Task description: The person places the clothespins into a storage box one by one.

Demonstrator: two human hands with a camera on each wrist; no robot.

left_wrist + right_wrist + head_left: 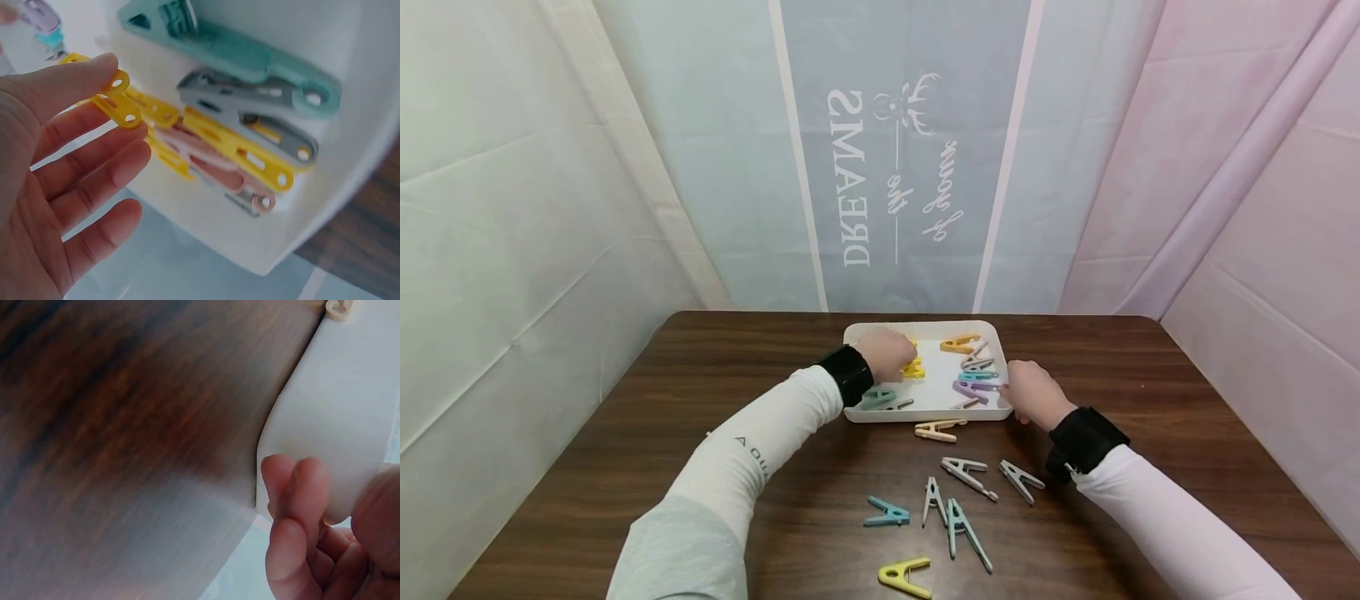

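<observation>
My left hand [886, 352] is over the left side of a white tray [925, 416]. Between thumb and fingertips it pinches a yellow clothespin [120, 111], seen best in the left wrist view. Below that hand lie a teal clothespin [231, 56], a grey clothespin [219, 94] and a pink clothespin [200, 153], with more yellow ones among them. At the tray's right edge my right hand [1037, 393] grips the wall, its fingers [306, 494] curled against the outside. A purple clothespin [973, 390] lies inside the tray, close to this hand.
On the tray's right side lie an orange clothespin [958, 344] and a blue clothespin [977, 376]. Several clothespins are scattered on the brown table [790, 517], including a beige one [938, 430] by the tray's front wall and a yellow-green one [904, 577] nearest me.
</observation>
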